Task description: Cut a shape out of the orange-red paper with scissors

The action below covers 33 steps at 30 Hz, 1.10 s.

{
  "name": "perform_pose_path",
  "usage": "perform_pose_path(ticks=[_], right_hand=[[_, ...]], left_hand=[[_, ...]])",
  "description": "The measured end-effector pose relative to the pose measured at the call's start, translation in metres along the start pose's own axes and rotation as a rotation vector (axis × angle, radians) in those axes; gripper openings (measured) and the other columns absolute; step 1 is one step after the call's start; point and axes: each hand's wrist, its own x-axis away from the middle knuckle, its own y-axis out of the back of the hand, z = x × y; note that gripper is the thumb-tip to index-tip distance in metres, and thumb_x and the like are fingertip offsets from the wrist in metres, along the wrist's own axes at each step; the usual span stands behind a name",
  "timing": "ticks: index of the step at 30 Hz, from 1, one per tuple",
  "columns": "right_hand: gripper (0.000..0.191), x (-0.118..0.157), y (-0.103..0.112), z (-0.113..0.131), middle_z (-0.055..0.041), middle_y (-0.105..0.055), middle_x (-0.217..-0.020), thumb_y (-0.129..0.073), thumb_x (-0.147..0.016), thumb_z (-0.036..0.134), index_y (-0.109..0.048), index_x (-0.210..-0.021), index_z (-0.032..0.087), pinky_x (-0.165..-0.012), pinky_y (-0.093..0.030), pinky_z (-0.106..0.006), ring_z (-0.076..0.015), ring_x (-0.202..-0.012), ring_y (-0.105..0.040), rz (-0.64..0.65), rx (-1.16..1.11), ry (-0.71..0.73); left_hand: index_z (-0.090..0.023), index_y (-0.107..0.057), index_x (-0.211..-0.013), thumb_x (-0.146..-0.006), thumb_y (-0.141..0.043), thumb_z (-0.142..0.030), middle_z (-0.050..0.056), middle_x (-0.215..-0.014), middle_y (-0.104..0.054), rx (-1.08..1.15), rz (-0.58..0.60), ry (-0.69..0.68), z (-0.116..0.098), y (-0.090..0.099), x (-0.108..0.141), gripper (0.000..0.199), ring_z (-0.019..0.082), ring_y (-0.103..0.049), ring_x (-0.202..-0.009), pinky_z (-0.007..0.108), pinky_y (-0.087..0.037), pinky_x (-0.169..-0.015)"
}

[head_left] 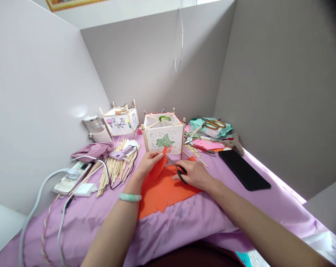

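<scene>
My left hand (150,163) pinches a piece of orange paper (156,173) and holds it up off the table. Black-handled scissors (181,175) sit in my right hand (194,173), their blades pointing left at the paper's edge near my left fingertips. Beneath both hands lies a larger orange sheet (168,193), with a small cut scrap at its front edge. Just behind my hands stands a square stick-framed lantern (163,133) with white sides, a green leaf-like drawing and some orange marks low on its front. Green cord rests on its top.
A second lantern (119,124) stands back left, beside a lidded jar (94,128). Wooden sticks (115,167), a glue gun (122,152), a power strip (72,178) and cables fill the left. At right lie a black phone (244,170), pliers (202,148), larger scissors (213,124) and coloured scraps. Grey partitions enclose the table.
</scene>
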Motion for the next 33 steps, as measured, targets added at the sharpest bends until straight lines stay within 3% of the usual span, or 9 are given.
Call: perform_pose_path(ticks=[33], right_hand=[[0.033,-0.0007,-0.0049,-0.0049,-0.0024,-0.066,-0.081,-0.059,-0.079,0.049,-0.06,-0.095,0.019,-0.06,-0.035,-0.023,-0.0155,-0.073,-0.061,0.023,0.026,0.0]], left_hand=[[-0.012,-0.066,-0.083,-0.069,-0.067,-0.041,0.003,-0.073,-0.067,0.07,0.02,0.023,0.0017,-0.0006,-0.0007,0.032,0.013,-0.058,-0.061,0.022,-0.042,-0.059]])
